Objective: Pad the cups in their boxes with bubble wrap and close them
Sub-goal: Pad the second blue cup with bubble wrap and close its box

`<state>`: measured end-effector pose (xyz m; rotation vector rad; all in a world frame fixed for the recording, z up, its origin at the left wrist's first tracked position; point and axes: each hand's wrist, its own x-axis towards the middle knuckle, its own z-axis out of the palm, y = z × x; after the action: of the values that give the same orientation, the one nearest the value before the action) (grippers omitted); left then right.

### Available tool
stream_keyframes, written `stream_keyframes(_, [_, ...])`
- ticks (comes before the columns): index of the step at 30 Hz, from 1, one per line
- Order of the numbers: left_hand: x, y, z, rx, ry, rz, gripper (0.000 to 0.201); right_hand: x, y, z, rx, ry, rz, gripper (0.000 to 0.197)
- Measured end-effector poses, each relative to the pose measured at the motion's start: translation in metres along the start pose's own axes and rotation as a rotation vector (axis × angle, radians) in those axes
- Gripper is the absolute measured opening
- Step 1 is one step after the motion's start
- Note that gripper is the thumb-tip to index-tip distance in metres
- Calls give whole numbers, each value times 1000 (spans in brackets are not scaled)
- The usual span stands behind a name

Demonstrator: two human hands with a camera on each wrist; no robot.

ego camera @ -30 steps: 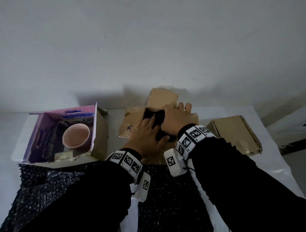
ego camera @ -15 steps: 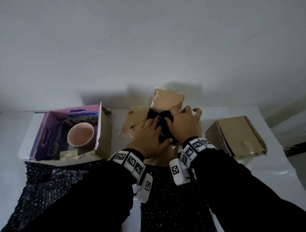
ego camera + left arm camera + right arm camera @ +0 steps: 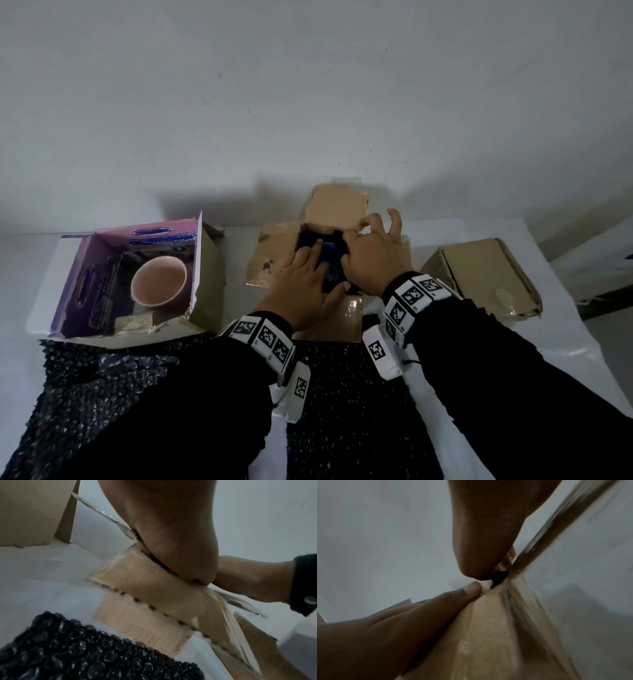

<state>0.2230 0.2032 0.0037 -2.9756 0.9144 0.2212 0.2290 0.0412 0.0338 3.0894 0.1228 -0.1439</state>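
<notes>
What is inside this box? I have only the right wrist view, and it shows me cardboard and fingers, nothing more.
Observer: The head view shows something blue, probably a cup, with black wrap around it.
Operator: Are the flaps closed?
Observer: No, the middle box has its flaps open.
Operator: Are there other boxes?
Observer: Yes. On the left an open purple box holds a pink cup; on the right a brown box is closed.
</notes>
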Motion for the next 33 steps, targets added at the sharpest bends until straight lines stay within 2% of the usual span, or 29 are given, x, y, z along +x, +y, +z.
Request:
stream_keyframes(3, [1, 0, 1, -13, -13, -7, 91, 0, -6, -4, -8, -49, -6, 34])
stream_keyframes(9, [-6, 5, -1, 42, -10, -63, 101, 16, -2, -9, 35, -264, 2, 33])
stream_keyframes(11, [-12, 5, -3, 81, -11, -90, 105, 18, 9, -12, 98, -203, -41, 28])
stream_keyframes(13, [-15, 0, -5, 24, -41, -80, 103, 12, 20, -11, 85, -28, -97, 16])
stream_keyframes(15, [-14, -7, -6, -45, -66, -42, 103, 2, 24, -7, 30, 31, -142, 19])
stream_keyframes(19, [-13, -15, -6, -66, -83, -2, 104, -4, 26, -8, 83, -49, -130, 33])
stream_keyframes(22, [-13, -18, -6, -95, -95, 15, 104, -7, 26, -6, 60, -81, -145, 22])
stream_keyframes(26, [-9, -22, -11, -173, -180, 24, 98, -6, 17, -1, 18, -153, -129, 43])
stream_keyframes(30, [-11, -20, -9, -137, -142, 15, 94, -5, 7, -1, -40, -120, -80, 24])
stream_keyframes(33, [-22, -18, -1, -103, -43, 8, 99, -15, 7, 1, 90, -114, -44, 20])
